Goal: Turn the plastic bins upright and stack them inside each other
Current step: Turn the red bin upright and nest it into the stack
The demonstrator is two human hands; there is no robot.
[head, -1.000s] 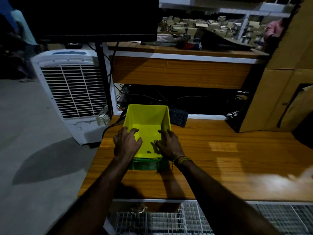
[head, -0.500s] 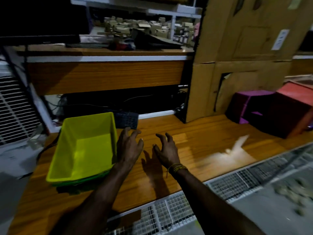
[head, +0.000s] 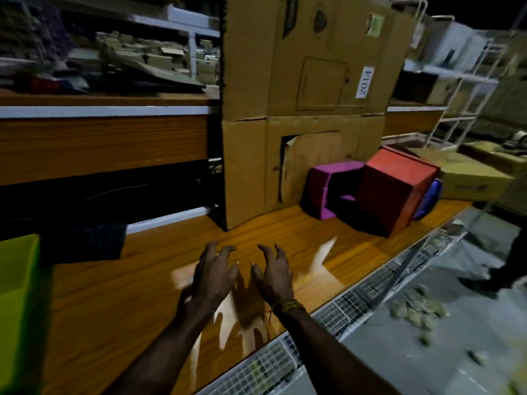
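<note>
Room: dim storeroom with shelves of boxes behind, a tall cardboard box (head: 302,109) standing on the wooden desk (head: 119,303), and a wire grid along the desk's near edge.
Finished stack: the yellow bin (head: 17,283) stands upright at the far left edge of the view, partly cut off.
Bins left: the purple bin (head: 328,186) lies on its side beside the cardboard box, its mouth facing right; the red bin (head: 396,189) is tilted just beside it and seems to touch it; something blue (head: 429,198) shows behind the red one, too hidden to name.
Handling: I judge these bins light, stiff and smooth, so a little slippery. The rim or two opposite walls look like the best place to hold them for turning.
Left hand (head: 214,277): empty, fingers spread and slightly curled, hovering over the desk.
Right hand (head: 275,275): empty too, fingers bent like a claw, a thread band on the wrist.
Pose: both forearms reach forward, near each other, pointing toward the purple and red bins, which are well apart from the hands.
</note>
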